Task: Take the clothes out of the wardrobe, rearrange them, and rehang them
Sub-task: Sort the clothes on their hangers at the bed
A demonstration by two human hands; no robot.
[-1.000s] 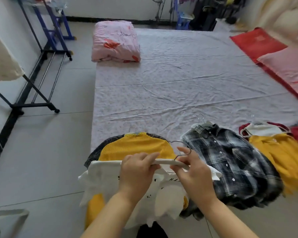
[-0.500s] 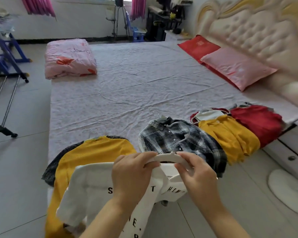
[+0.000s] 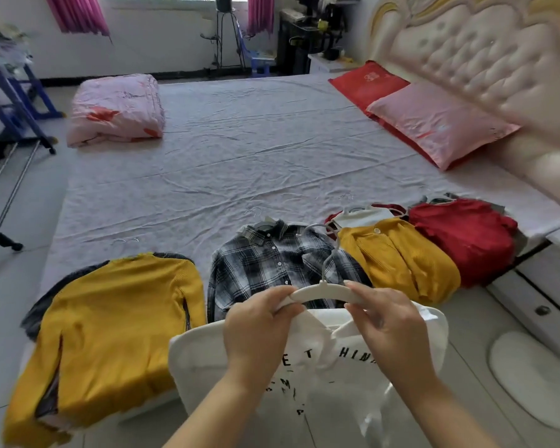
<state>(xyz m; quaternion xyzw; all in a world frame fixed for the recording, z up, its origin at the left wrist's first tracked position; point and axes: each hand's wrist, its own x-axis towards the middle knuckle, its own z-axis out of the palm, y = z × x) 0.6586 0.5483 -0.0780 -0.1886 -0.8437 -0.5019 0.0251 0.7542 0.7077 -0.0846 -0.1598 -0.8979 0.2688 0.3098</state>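
My left hand (image 3: 259, 321) curls round the left end of the white hanger (image 3: 324, 292), pinching a fold of the white printed T-shirt (image 3: 304, 363) against it. My right hand (image 3: 382, 321) grips the hanger's right arm, fingers wrapped over the top. The shirt droops below both hands, off the near edge of the bed (image 3: 240, 163) and above the floor, and its neck looks bunched rather than seated on the hanger.

Just beyond my knuckles lies the plaid shirt (image 3: 272, 263), with the hanger's metal hook (image 3: 328, 253) standing over it. The yellow sweater (image 3: 110, 324) lies to its left, the yellow cardigan (image 3: 398, 253) and red top (image 3: 463, 237) to its right, all along the bed's edge.

The risk I see is the loose shoulder sliding off if I ease my left pinch before the neck sits properly; the shirt would drop to the floor. Tipping the hanger forward could also catch the hook in the plaid cloth.
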